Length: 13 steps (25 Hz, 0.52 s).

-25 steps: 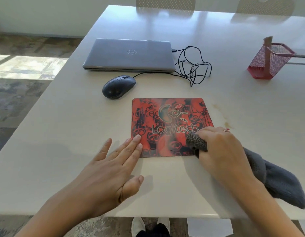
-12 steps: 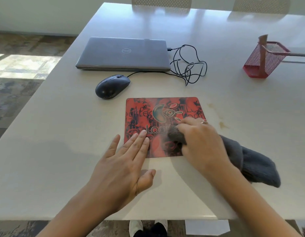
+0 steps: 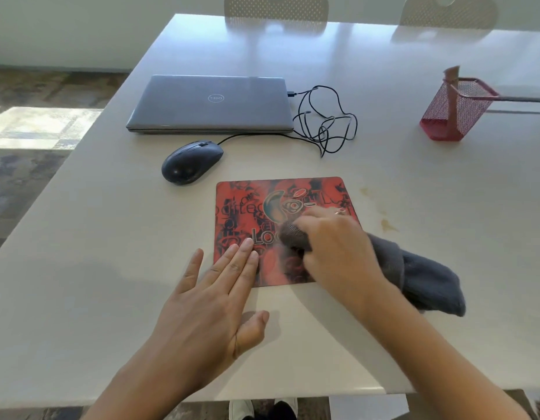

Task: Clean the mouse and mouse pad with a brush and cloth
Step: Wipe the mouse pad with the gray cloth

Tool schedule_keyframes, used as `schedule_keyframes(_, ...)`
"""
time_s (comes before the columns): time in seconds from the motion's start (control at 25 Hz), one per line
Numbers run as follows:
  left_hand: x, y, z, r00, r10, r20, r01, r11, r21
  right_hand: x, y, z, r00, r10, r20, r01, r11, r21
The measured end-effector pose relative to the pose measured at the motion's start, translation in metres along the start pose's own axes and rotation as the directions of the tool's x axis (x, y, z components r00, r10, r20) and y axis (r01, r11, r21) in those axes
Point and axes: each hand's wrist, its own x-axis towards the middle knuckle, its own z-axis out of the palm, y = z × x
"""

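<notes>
Both hands are on the job, each with its own part. Flat and spread, grasping nothing, the left hand (image 3: 208, 301) lies on the white tabletop (image 3: 81, 268) with its longer fingertips (image 3: 247, 244) pressed onto the near left corner of the red and black printed rectangular mouse pad (image 3: 247, 207); this looks like a way to pin the thin pad so it does not slide while it is rubbed. Just to the right of those fingertips, the right hand (image 3: 335, 247) is closed around a bunched end of the dark grey knitted cloth (image 3: 426, 283) and presses that wad onto the middle of the pad, over the printed lettering. What remains of the cloth trails out behind the wrist onto the table, to the right of the pad, loose and out of the way.

Beyond the left hand's fingertips, off the pad's far left corner, sits the black corded computer mouse (image 3: 191, 162), apparently set aside so the pad's surface is free to wipe. Its cable (image 3: 323, 125) runs in a tangle to the closed grey laptop (image 3: 211, 104) further back. Far off to the right of the wiping hand stands a red mesh pen holder (image 3: 453, 113); the pale handle rising from it may be the brush, though I cannot tell.

By my judgement the pad wipe is under way and the mouse is not yet being cleaned.
</notes>
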Motion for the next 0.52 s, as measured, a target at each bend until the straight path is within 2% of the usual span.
schedule_keyframes(0.08,-0.001,0.000,0.001,1.000,0.002,-0.009,-0.002,1.000,-0.013,0.007,0.021,-0.007,0.993,0.110,-0.045,-0.112,0.993,-0.036)
schedule_keyframes(0.12,-0.001,-0.001,0.003,1.000,0.002,-0.011,-0.003,1.000,-0.026,0.009,0.024,-0.007,0.992,0.116,-0.058,-0.118,0.992,-0.042)
schedule_keyframes(0.2,0.000,-0.001,0.004,1.000,0.001,-0.029,-0.001,1.000,-0.017,0.008,0.011,-0.004,0.998,0.043,-0.049,-0.045,0.998,-0.043)
schedule_keyframes(0.32,0.000,0.000,0.002,0.999,0.003,-0.032,-0.002,1.000,0.022,-0.002,-0.022,0.004,0.991,-0.134,0.010,0.133,0.989,0.064)
schedule_keyframes(0.4,-0.001,0.000,0.003,0.998,0.006,-0.055,-0.005,1.000,0.016,-0.004,-0.022,0.004,0.986,-0.167,0.025,0.164,0.980,0.115)
schedule_keyframes(0.52,-0.001,-0.002,0.003,0.998,0.015,-0.053,-0.015,1.000,0.009,0.007,0.013,-0.003,1.000,0.011,-0.007,-0.011,0.999,0.030)
